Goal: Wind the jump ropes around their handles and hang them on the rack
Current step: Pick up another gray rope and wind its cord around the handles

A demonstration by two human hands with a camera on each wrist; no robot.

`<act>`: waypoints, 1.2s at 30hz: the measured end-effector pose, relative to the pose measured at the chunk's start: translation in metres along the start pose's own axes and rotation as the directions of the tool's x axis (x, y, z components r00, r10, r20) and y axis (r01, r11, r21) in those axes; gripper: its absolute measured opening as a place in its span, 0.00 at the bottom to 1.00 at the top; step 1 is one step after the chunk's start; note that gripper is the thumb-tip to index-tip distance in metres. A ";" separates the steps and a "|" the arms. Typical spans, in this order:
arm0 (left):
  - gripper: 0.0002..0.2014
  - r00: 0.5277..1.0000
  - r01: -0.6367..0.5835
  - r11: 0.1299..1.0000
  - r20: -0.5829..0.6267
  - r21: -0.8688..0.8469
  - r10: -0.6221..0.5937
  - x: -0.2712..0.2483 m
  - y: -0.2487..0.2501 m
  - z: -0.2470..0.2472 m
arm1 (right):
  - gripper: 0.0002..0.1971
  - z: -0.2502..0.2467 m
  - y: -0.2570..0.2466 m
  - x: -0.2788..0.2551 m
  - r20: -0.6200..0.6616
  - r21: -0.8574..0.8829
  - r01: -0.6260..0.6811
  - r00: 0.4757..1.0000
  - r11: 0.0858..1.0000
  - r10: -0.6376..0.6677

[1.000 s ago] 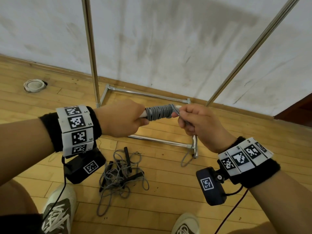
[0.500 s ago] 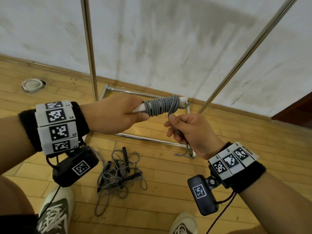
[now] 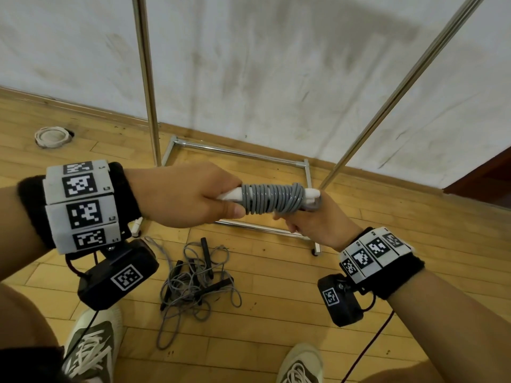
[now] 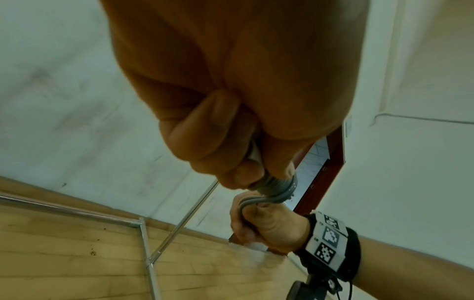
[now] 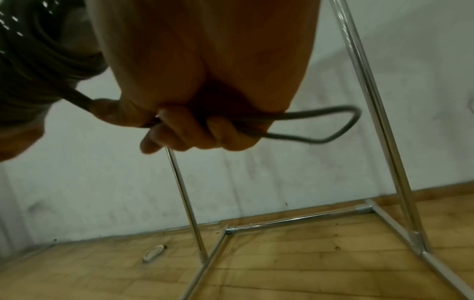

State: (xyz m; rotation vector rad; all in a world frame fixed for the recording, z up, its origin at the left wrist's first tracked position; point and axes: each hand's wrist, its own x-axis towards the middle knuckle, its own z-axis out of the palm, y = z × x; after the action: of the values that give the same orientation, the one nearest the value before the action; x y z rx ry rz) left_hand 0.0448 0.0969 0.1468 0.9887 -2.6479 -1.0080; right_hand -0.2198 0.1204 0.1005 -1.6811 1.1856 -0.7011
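My left hand (image 3: 190,200) grips the white handles (image 3: 232,194) of a grey jump rope, held level in front of me. Grey rope coils (image 3: 272,199) cover the middle of the handles. My right hand (image 3: 312,221) sits under the right end and grips the last stretch of rope; in the right wrist view a short loop of rope (image 5: 330,125) sticks out past the curled fingers (image 5: 189,132). In the left wrist view the left hand's fingers (image 4: 215,134) close round the handle above the coils (image 4: 278,187). The metal rack (image 3: 146,78) stands just behind.
A tangle of grey ropes with black handles (image 3: 199,283) lies on the wooden floor between my shoes (image 3: 91,349). The rack's base frame (image 3: 240,153) rests on the floor by the white wall. A white ring-shaped object (image 3: 52,136) lies at the far left.
The right hand has gone from the far side of the handles down under their right end, laying more rope on the coil. The dangling loop has shortened. The handles now sit lower and more level.
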 end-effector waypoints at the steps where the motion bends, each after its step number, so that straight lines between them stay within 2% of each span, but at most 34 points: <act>1: 0.13 1.000 -0.007 1.000 0.024 0.015 0.007 0.000 0.001 0.001 | 0.08 -0.004 0.004 0.000 0.004 -0.045 0.021 1.000 0.999 -0.021; 2: 0.13 0.999 -0.013 1.000 0.049 0.027 0.012 -0.001 0.002 0.002 | 0.09 -0.008 0.008 0.002 0.004 -0.185 0.033 0.999 0.982 -0.032; 3: 0.13 0.997 -0.017 0.999 0.075 0.041 0.014 -0.001 0.002 0.004 | 0.11 -0.011 0.010 0.005 0.014 -0.392 0.017 1.000 0.920 -0.012; 4: 0.13 0.995 -0.021 0.998 0.101 0.063 0.014 -0.001 0.003 0.006 | 0.15 -0.012 0.011 0.008 0.034 -0.574 0.006 0.999 0.819 0.017; 5: 0.13 0.992 -0.023 0.995 0.126 0.094 0.011 0.000 0.003 0.008 | 0.18 -0.013 0.011 0.011 0.041 -0.663 -0.017 0.997 0.748 0.059; 6: 0.14 0.989 -0.022 0.992 0.149 0.125 0.003 0.000 0.003 0.010 | 0.20 -0.014 0.010 0.014 0.031 -0.674 -0.049 0.995 0.737 0.095; 9: 0.14 0.978 0.004 0.983 0.204 0.185 -0.043 0.003 0.001 0.014 | 0.18 -0.011 0.002 0.015 -0.006 -0.503 -0.104 0.993 0.858 0.117; 11: 0.14 0.973 0.020 0.974 0.219 0.226 -0.070 0.006 -0.001 0.017 | 0.18 -0.008 -0.008 0.016 -0.018 -0.404 -0.121 0.992 0.907 0.124; 14: 0.15 0.964 0.052 0.956 0.234 0.287 -0.123 0.011 -0.004 0.018 | 0.11 -0.011 -0.020 0.020 -0.058 -0.275 -0.178 0.984 0.945 0.169; 17: 0.15 0.959 0.096 0.919 0.212 0.383 -0.188 0.016 -0.008 0.016 | 0.14 -0.010 -0.031 0.021 -0.041 -0.108 -0.256 0.967 0.961 0.253; 21: 0.15 0.960 0.158 0.879 0.138 0.450 -0.243 0.019 -0.011 0.012 | 0.11 -0.001 -0.035 0.017 0.009 -0.029 -0.239 0.971 0.970 0.240; 25: 0.15 0.974 0.209 0.895 0.001 0.394 -0.228 0.023 -0.015 0.006 | 0.09 0.004 -0.033 0.015 -0.035 0.106 -0.196 0.979 0.975 0.201; 29: 0.14 0.967 0.244 0.922 -0.150 0.302 -0.207 0.026 -0.017 0.003 | 0.08 0.014 -0.029 0.013 -0.113 0.271 -0.137 0.979 0.953 0.173; 33: 0.15 0.960 0.228 0.950 -0.213 0.213 -0.182 0.024 -0.016 0.004 | 0.10 0.024 -0.022 0.009 -0.147 0.293 -0.097 0.978 0.951 0.145; 36: 0.14 0.956 0.218 0.966 -0.229 0.136 -0.183 0.024 -0.014 0.004 | 0.12 0.028 -0.021 0.007 -0.142 0.345 -0.124 0.973 0.930 0.183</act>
State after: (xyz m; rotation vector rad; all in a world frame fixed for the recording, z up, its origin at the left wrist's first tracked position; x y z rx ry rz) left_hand 0.0325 0.0761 0.1326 1.3431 -2.5170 -0.6828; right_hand -0.1854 0.1259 0.1079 -1.2506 1.2253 -0.9071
